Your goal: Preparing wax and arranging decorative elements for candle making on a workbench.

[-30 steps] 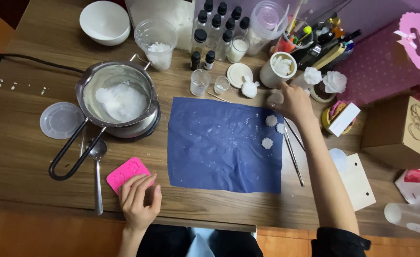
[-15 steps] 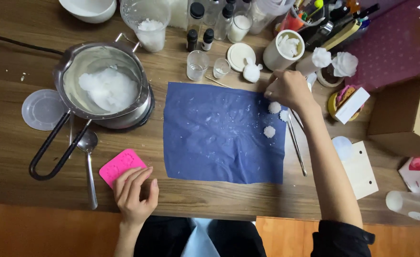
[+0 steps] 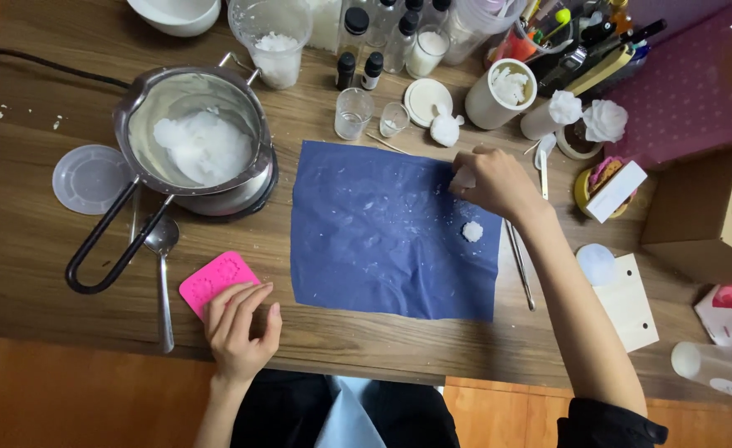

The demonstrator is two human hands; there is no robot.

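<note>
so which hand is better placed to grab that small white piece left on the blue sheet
Right. The right hand is at the blue sheet's upper right edge, close above the small white piece. The left hand rests on the pink mold, off the sheet's far side.

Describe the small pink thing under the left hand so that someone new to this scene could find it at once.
Start at the blue sheet in the middle of the wooden table, then look off its lower left corner. There lies a pink mould, flat and roughly rectangular, with the left hand resting on its near edge. It is the only bright pink thing on that side, right of the metal spoon.
</note>
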